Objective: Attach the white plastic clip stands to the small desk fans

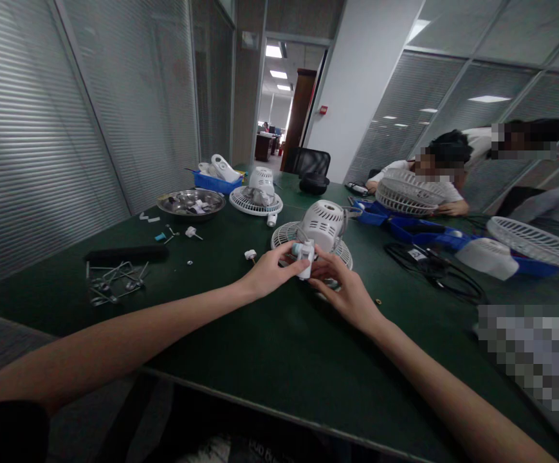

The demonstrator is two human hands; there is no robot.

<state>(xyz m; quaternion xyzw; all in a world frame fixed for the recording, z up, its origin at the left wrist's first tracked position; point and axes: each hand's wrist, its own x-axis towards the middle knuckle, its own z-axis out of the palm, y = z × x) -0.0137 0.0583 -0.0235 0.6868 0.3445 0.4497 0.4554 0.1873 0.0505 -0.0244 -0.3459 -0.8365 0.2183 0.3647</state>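
Near the middle of the table, a small white plastic fan part (307, 262) with a light-blue end is held upright between both hands. My left hand (272, 270) grips its left side, thumb across the front. From the right, the curved fingers of my right hand (344, 286) close on the same part, their tips partly hidden. Just behind stands a white fan motor housing (324, 222) on a round fan grille (284, 233). A small white knob-like piece (250, 254) lies beside my left hand.
A second fan (262, 180), a metal bowl (192, 200) of parts and a blue bin (216, 183) stand farther back. Wire stands (115, 283) lie left. Black cables (433, 270), blue trays (412, 229) and a white cover (486, 256) are right. Two people lean over the table.
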